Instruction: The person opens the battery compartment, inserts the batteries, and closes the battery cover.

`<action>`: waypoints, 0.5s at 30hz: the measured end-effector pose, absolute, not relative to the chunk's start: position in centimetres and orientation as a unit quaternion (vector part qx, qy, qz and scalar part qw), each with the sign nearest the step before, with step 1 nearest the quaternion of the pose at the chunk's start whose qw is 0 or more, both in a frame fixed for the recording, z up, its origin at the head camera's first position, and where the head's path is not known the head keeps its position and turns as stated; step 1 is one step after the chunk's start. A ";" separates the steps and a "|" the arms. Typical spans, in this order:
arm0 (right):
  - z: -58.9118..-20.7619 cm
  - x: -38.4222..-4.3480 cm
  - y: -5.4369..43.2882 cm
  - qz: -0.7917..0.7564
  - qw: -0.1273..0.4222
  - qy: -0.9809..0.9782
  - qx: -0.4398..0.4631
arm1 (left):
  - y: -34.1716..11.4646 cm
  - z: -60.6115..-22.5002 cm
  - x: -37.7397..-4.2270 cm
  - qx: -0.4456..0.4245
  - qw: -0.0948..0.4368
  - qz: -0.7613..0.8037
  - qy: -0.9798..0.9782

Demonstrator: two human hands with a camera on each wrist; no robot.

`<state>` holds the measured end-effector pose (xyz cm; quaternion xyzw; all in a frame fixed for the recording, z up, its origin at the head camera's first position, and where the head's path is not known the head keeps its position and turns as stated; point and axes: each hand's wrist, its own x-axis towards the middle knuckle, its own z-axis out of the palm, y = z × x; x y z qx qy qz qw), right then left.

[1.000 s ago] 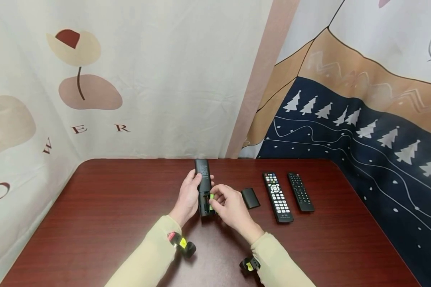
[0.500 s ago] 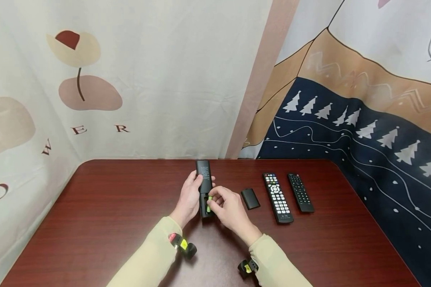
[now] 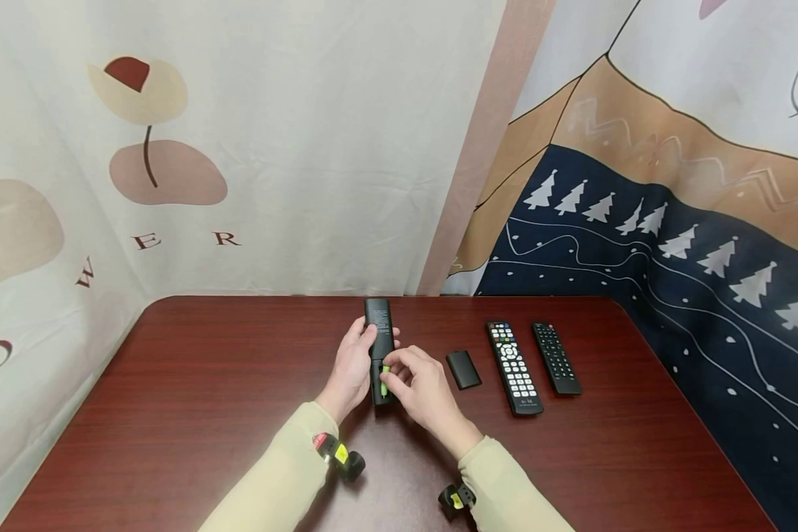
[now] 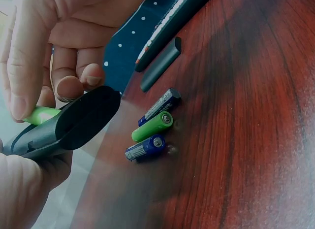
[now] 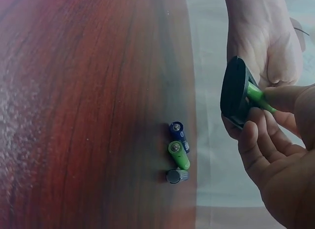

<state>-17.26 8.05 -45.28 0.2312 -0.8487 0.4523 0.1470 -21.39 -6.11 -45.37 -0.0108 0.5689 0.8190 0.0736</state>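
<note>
Right side of the dark red wood-grain desk, left to right: flat black plastic cover, long black remote with white buttons, slim black remote. Right hand partly blocks the open compartment. Left hand grips the black plastic handset mid-desk, back up, long axis near–far, compartment end near; right hand pinches a green cylindrical battery there. Loose on desk: one green cell, two blue-and-silver cells.

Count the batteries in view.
4: a green battery in the right hand at the held remote; on the table, another green battery between a blue battery and a blue-silver battery. More may be hidden.
</note>
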 end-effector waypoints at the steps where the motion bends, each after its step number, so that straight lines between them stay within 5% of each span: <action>1: -45.3 -17.3 8.1 0.451 0.151 -0.849 0.232 | -6.1 -45.4 -21.4 -0.010 0.074 0.819 0.569; 15: -45.8 -16.9 8.6 0.405 0.149 -0.865 0.255 | -6.4 -45.2 -21.6 -0.013 0.082 0.823 0.562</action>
